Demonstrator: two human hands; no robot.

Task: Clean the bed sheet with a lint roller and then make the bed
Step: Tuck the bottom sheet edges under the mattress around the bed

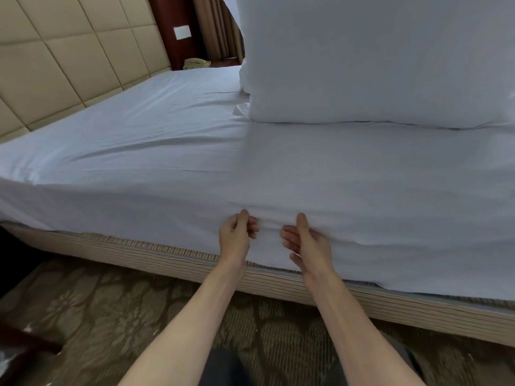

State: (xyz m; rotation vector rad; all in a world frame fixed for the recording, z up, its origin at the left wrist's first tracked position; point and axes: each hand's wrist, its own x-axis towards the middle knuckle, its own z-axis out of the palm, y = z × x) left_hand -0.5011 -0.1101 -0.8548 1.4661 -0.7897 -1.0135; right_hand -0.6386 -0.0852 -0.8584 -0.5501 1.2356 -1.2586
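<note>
Left hand [237, 236] and right hand [305, 242], close together, each pinch the white bed sheet [139, 151] at the bed's near side; a white pillow [376, 57] stands upright behind.

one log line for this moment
left hand: pinches bed sheet | right hand: pinches bed sheet | pillow: rests on bed sheet

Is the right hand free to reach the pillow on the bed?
Probably yes, once it lets go: the right hand pinches the sheet where it hangs, and only bare sheet lies between it and the pillow.
</note>
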